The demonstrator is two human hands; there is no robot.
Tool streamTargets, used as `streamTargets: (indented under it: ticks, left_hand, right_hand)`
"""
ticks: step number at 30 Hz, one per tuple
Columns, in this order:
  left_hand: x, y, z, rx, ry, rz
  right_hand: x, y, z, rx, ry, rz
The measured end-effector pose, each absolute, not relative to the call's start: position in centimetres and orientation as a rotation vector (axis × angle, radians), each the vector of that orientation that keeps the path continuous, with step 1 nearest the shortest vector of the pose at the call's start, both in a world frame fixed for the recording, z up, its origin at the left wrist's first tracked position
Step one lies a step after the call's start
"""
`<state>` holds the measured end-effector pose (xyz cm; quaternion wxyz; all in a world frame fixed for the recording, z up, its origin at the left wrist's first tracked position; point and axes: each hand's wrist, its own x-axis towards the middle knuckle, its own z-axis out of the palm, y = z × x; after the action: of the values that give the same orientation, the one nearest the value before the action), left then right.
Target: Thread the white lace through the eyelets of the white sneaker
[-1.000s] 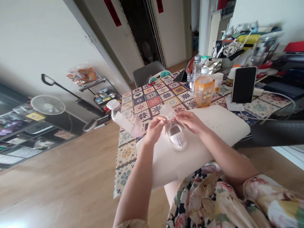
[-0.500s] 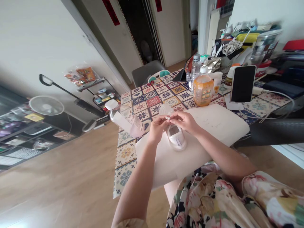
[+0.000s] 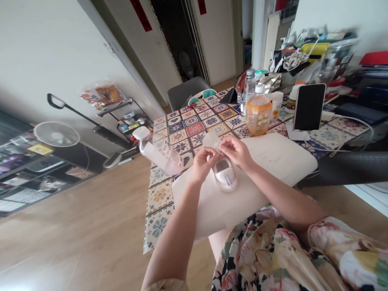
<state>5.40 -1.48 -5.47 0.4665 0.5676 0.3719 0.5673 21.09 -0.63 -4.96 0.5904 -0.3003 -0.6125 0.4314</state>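
Observation:
My left hand [image 3: 203, 165] and my right hand [image 3: 237, 152] meet above the white sheet [image 3: 257, 194], fingertips pinched close together. Whatever lies between them is too small and blurred to name. Just below the fingers is a small white rounded container [image 3: 226, 180] with a dark opening in its top and a dark mark on its front. A crumpled translucent plastic piece [image 3: 211, 140] shows behind the fingertips; I cannot tell if they touch it. A clear bottle [image 3: 165, 157] with a white cap and a printed label leans to the left of my left hand.
Beyond the sheet, a patterned tablecloth [image 3: 195, 129] covers the table. An orange bottle [image 3: 258, 111], a clear water bottle [image 3: 249, 88] and a phone on a stand [image 3: 309, 107] with a white cable stand at the right. Clutter is piled behind them. A grey chair [image 3: 189, 91] is at the far end.
A small white piece showed between my fingertips earlier; now it is not distinct. My right fingers have shifted slightly up and right. The container stays in place.

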Motion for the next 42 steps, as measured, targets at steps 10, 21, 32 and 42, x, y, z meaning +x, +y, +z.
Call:
streamTargets:
  ticks: [10,21,32,42]
  left_hand:
    - [5.5,-1.6,-4.9,1.277,0.879,1.433]
    - [5.7,-1.5,-5.0,1.240,0.874,1.412]
    - [5.3,-1.0,-5.3,1.201,0.853,1.384]
    - [4.2,0.6,-7.0,1.379,1.280,1.505]
  right_hand:
    - [21.7,-0.4,-5.6,-0.711,-1.683,0.652]
    - [21.9,-0.5,-5.2,-0.760,-1.675,1.071]
    - [21.7,-0.7,-5.3,-0.669,-1.756,0.419]
    - [23.3,-1.5,-4.6,-0.525,-1.791,0.621]
